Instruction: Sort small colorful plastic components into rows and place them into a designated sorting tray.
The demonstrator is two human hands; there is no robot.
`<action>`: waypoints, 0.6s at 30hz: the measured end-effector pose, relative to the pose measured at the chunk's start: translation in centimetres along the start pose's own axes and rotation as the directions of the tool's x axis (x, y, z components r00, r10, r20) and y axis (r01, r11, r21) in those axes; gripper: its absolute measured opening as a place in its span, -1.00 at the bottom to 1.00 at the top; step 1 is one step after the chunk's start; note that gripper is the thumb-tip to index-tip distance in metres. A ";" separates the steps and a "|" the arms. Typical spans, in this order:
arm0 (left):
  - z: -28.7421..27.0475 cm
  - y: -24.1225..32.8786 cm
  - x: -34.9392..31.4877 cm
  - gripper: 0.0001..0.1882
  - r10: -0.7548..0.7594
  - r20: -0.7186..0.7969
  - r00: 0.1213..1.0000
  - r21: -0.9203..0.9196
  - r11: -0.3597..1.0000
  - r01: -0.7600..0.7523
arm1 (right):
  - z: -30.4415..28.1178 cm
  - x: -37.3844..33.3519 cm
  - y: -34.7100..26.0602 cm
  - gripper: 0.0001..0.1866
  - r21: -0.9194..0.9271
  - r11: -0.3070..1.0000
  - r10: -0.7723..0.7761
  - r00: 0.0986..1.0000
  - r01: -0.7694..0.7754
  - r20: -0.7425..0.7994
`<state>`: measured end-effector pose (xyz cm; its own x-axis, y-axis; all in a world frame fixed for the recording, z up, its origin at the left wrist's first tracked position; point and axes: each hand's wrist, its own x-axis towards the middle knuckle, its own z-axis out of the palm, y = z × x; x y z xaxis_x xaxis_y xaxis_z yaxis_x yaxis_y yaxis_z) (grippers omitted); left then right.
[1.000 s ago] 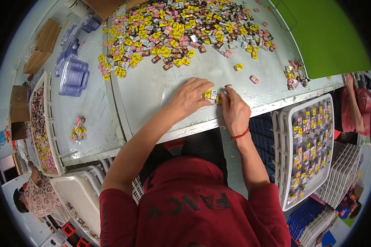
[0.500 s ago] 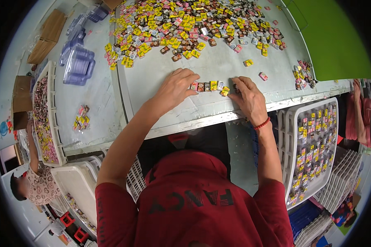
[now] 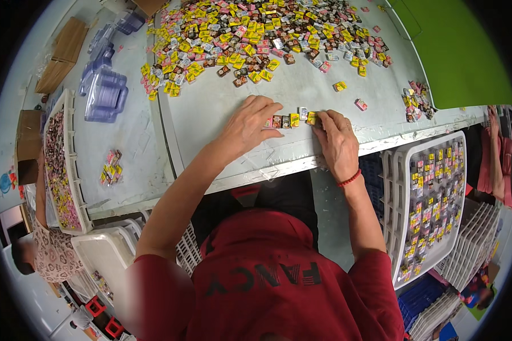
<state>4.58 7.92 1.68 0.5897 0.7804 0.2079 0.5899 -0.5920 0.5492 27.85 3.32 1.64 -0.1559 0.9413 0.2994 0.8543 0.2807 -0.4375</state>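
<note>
Small block-like packets stand in a short row on the table. A brown packet (image 3: pixel 276 121), a dark packet (image 3: pixel 285 121) and a yellow packet (image 3: pixel 294 120) are side by side. My left hand (image 3: pixel 247 124) curls round the row's left end, thumb on the near side and fingers on the far side, partly covering a pink packet. A white packet (image 3: pixel 303 113) sits a little farther back, out of line. At the right end, the fingertips of my right hand (image 3: pixel 338 141) close on another yellow packet (image 3: pixel 312 118); the fingers partly hide it.
Loose packets (image 3: pixel 256 42) pile across the far table; a yellow one (image 3: pixel 339 86) and a pink one (image 3: pixel 361 104) lie apart. Clear plastic trays (image 3: pixel 105 94) are at left. A white crate (image 3: pixel 432 204) of packed packets stands at right. Other people are on both sides.
My right hand has shifted slightly left and turned the end yellow packet more upright. The white packet has slipped back from the row. My left hand stays at the left end.
</note>
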 end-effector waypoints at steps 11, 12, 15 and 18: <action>3.6 1.3 3.3 -0.38 0.086 0.005 0.996 0.044 0.995 -0.086 | -0.2 -0.6 0.7 -0.60 0.107 0.991 0.072 0.997 -0.074 0.024; 3.5 1.4 3.0 -0.37 0.082 0.025 0.996 0.028 0.996 -0.083 | -0.2 -0.5 0.8 -0.59 0.131 0.988 0.076 0.996 -0.080 0.039; 2.6 1.5 2.2 -0.37 0.085 -0.019 0.996 0.009 0.996 -0.085 | -0.8 -0.4 0.8 -0.59 0.125 0.991 0.041 0.998 -0.047 0.047; 0.3 0.7 0.8 -0.37 0.048 -0.043 0.998 0.016 0.999 -0.048 | -1.8 0.1 1.3 -0.56 0.159 0.987 -0.004 0.993 -0.014 0.115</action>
<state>5.62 8.01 2.02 0.5933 0.7588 0.2687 0.5701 -0.6317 0.5253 29.84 3.46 2.63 -0.2155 0.9554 0.2018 0.7667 0.2935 -0.5710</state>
